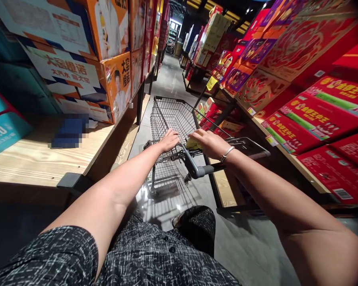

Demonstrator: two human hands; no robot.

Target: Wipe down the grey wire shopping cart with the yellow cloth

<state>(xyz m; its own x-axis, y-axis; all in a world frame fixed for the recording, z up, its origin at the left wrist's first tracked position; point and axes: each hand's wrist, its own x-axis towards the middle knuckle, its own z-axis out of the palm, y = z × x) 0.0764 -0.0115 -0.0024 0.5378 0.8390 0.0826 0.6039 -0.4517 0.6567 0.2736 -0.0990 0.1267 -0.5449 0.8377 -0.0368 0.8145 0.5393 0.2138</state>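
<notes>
Where the left hand (169,140) rests: curled over the edge of the shopping cart (173,115)
Right hand (211,143): gripping a yellow-green item (193,143), blurred

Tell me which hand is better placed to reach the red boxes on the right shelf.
Probably the right hand: it is nearer the red boxes, while the left hand is farther over, at the shopping cart. The yellow-green item at the right hand might need setting down first.

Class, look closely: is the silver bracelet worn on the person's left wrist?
No, the silver bracelet is worn just behind the right hand, and none shows by the left hand.
</notes>
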